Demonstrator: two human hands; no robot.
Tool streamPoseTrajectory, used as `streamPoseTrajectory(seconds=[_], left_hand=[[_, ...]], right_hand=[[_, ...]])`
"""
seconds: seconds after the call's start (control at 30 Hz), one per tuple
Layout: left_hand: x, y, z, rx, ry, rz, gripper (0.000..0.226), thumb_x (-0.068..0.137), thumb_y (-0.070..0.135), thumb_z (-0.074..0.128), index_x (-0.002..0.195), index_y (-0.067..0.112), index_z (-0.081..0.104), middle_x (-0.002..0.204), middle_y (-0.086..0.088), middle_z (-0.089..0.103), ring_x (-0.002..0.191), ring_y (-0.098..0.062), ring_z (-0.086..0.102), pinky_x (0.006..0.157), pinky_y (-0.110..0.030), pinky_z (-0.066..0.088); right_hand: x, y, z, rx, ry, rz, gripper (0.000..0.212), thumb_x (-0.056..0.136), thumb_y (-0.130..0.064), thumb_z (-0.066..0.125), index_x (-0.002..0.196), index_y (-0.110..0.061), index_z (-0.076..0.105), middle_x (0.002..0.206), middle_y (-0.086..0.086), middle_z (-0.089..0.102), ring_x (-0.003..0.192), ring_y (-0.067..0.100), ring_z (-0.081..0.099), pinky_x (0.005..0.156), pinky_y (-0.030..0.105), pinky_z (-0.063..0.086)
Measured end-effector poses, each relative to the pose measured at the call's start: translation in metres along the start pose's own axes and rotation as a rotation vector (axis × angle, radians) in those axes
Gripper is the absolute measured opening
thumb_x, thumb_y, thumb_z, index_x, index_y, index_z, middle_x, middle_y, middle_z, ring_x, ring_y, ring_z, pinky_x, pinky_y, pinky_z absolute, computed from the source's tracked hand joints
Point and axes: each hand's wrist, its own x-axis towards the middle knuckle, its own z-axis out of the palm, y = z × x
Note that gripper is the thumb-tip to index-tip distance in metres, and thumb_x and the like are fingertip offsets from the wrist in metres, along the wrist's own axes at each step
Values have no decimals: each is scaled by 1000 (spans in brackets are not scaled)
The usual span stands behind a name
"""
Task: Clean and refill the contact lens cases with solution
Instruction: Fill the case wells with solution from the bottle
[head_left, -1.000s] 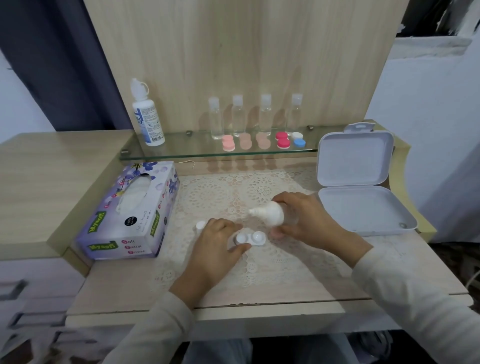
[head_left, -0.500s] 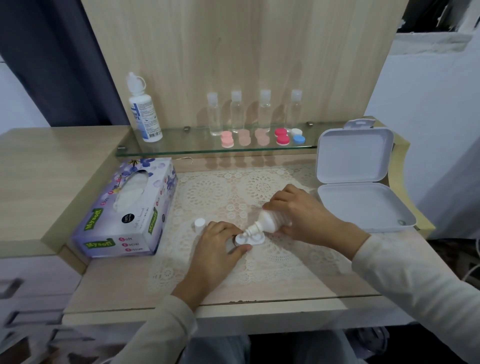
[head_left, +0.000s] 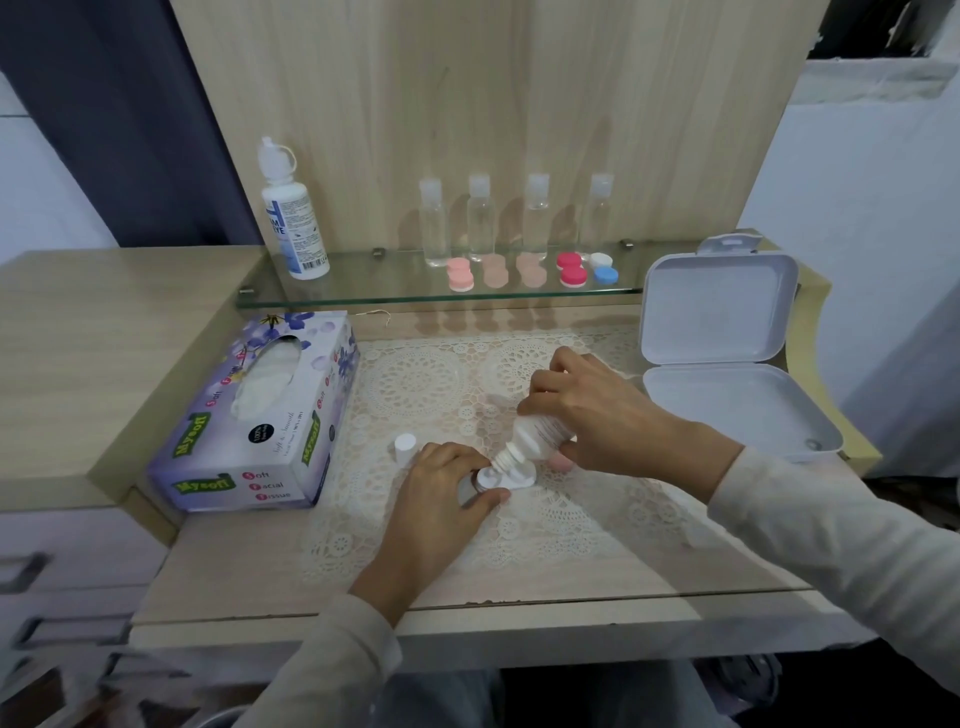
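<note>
A pale wood worktop (head_left: 234, 561) carries a lace mat (head_left: 415, 384). A purple tissue box (head_left: 260, 415) lies at the mat's left edge, and a white plastic box (head_left: 727, 410) stands at its right with the lid up. Behind them runs a glass shelf (head_left: 374, 291). On it stand a large solution bottle (head_left: 293, 218) at the left, four small clear bottles (head_left: 480, 218) in a row, and closed coloured lens cases (head_left: 460, 274) in front of them.

The right hand (head_left: 597, 410) has its fingers wrapped round a small squeeze bottle (head_left: 535, 436), which is tilted with its nozzle down on the left well of an open white lens case (head_left: 511, 475). The case lies on the mat near its middle. The left hand (head_left: 441, 499) pinches the case's left end between thumb and fingers. A white cap (head_left: 404, 446) stands on the mat just left of that hand.
</note>
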Motion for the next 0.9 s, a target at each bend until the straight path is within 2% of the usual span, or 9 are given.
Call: streamPoseTrajectory(seconds=[0.1,0.23,0.47,0.73,0.9], left_hand=[[0,0,0,-7,-5,-6,19,72,22,77,87,12,70,93,4,63,90,-11,50,81,-8,32],[-1,1,-1,-8,-5,-5,19,72,21,77,87,12,70,93,3,63,89,-9,49,82,-4,30],[-1,2,-2,-4,-8,-3,20,72,22,76,88,12,70,93,4,63,90,-9,48,80,-7,32],[-1,2,-2,1,-8,-1,21,73,23,76,89,12,70,93,4,64,89,-8,47,82,-2,28],[-1,2,-2,-6,-10,-7,20,72,23,76,88,12,70,92,6,62,90,-8,48,83,-2,27]], right_hand=[[0,0,1,9,36,-23,42,45,-10,80,86,-15,70,73,-2,60,70,24,49,58,30,37],[2,-1,1,14,72,-43,43,41,-9,81,82,-16,70,70,-4,58,68,23,49,56,33,42],[4,-1,3,2,100,-49,44,37,-6,79,78,-17,69,69,-5,57,67,22,48,56,30,37],[5,-1,4,29,115,-48,44,35,-6,80,77,-17,69,68,-5,57,67,21,48,55,30,38],[2,2,5,68,71,-4,44,45,-8,80,87,-16,70,74,-3,60,71,23,47,59,30,32]])
